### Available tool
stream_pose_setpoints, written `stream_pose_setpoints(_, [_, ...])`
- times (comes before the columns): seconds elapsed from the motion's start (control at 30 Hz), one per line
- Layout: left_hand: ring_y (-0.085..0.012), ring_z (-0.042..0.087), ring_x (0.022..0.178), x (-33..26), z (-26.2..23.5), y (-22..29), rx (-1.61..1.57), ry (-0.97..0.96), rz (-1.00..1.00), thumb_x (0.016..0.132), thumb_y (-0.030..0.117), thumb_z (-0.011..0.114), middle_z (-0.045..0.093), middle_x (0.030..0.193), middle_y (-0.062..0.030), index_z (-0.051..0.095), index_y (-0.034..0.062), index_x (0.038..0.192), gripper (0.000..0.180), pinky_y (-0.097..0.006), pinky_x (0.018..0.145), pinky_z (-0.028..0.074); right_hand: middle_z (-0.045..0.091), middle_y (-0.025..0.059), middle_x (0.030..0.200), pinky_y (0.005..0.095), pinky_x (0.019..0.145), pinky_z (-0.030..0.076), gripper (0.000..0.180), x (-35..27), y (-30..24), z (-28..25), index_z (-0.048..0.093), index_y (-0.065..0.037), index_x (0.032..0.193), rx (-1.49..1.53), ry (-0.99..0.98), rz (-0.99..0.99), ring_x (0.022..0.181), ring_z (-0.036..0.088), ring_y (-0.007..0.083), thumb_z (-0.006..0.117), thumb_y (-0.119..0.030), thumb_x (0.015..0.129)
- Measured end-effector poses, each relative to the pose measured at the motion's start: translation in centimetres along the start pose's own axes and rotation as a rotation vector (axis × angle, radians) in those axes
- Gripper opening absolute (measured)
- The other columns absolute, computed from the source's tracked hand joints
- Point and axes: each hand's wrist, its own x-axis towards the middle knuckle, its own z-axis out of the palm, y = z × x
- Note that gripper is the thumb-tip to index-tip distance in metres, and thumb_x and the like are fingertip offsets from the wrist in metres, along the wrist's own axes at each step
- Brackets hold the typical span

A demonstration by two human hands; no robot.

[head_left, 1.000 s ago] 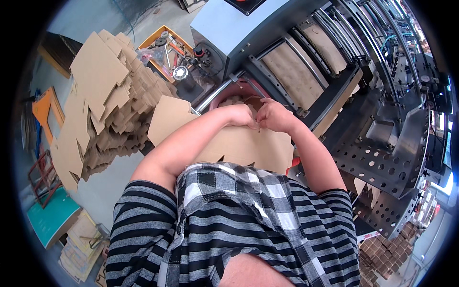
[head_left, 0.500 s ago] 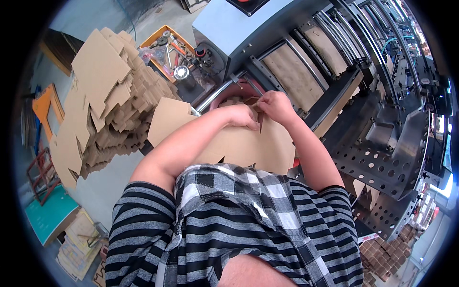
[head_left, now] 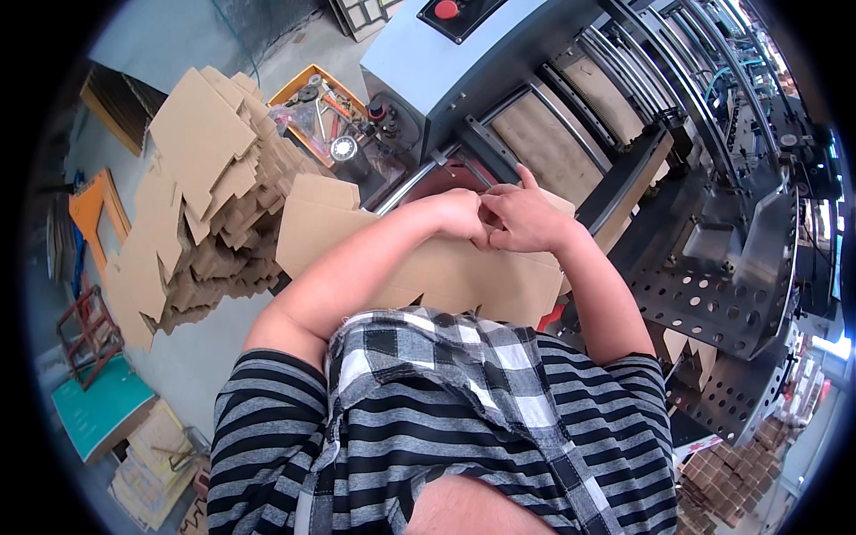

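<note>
Both hands, left hand [head_left: 462, 217] & right hand [head_left: 526, 217], touch w/ fingers curled over flat cardboard blank [head_left: 464, 276] by feeder machine [head_left: 499, 71]; can't tell what's pinched.

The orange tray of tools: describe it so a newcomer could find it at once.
Start at the grey-blue machine at the top. Just left of it, on the floor, lies a shallow orange tray holding metal tools. It sits between the machine and the tall cardboard stack, the only bright orange box there.

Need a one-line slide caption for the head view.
Left hand and right hand meet over flat cardboard blanks at a feeder machine.
</note>
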Motion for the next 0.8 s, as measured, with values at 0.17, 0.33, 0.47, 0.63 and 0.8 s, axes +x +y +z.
stream_pose_setpoints(0.17, [-0.0268,0.064,0.090,-0.3,-0.1,1.0,0.295,0.009,-0.046,0.052,0.029,0.081,0.066,0.095,-0.0169,0.061,-0.0002,0.100,0.059,-0.034,0.077,0.051,0.065,0.0079,0.088,0.0565,0.113,0.008,0.030,-0.8,-0.6,-1.7,0.067,-0.009,0.099,-0.011,-0.192,0.037,0.102,0.058,0.0217,0.062,-0.025,0.074])
stream_pose_setpoints(0.33, [-0.0309,0.063,0.094,-2.7,-1.1,1.9,0.654,0.019,-0.015,0.058,0.040,0.078,0.065,0.101,-0.0170,0.061,0.0012,0.100,0.060,-0.040,0.080,0.050,0.065,0.0064,0.085,0.0554,0.112,0.008,0.026,-2.4,-0.8,-2.7,0.069,-0.010,0.094,0.014,-0.243,0.086,0.102,0.057,0.0205,0.066,-0.028,0.076])
stream_pose_setpoints(0.47, [-0.0287,0.065,0.096,-6.1,-2.1,1.8,0.825,0.012,-0.039,0.076,0.052,0.062,0.067,0.101,-0.0145,0.065,0.0033,0.105,0.057,-0.040,0.084,0.050,0.066,0.0070,0.083,0.0557,0.112,0.008,0.024,-3.5,-1.0,-2.6,0.069,-0.008,0.090,0.020,-0.158,0.083,0.101,0.058,0.0210,0.065,-0.028,0.077])
stream_pose_setpoints(0.63, [-0.0298,0.065,0.093,-7.6,-0.2,2.5,0.947,0.089,0.005,0.082,0.054,0.057,0.068,0.096,-0.0134,0.066,0.0054,0.100,0.053,-0.041,0.082,0.050,0.066,0.0121,0.082,0.0580,0.110,0.010,0.031,-2.6,-3.4,-3.6,0.064,-0.003,0.090,-0.169,-0.281,0.152,0.096,0.060,0.0263,0.066,-0.030,0.076])
stream_pose_setpoints(0.8, [-0.0317,0.066,0.083,-8.5,0.2,2.3,0.994,0.139,0.120,0.084,0.056,0.054,0.067,0.084,-0.0145,0.063,0.0033,0.095,0.055,-0.042,0.074,0.051,0.064,0.0192,0.083,0.0468,0.089,0.043,0.042,-1.8,-5.1,-2.5,0.057,0.001,0.096,0.141,-0.189,0.182,0.087,0.062,0.0359,0.064,-0.036,0.079])
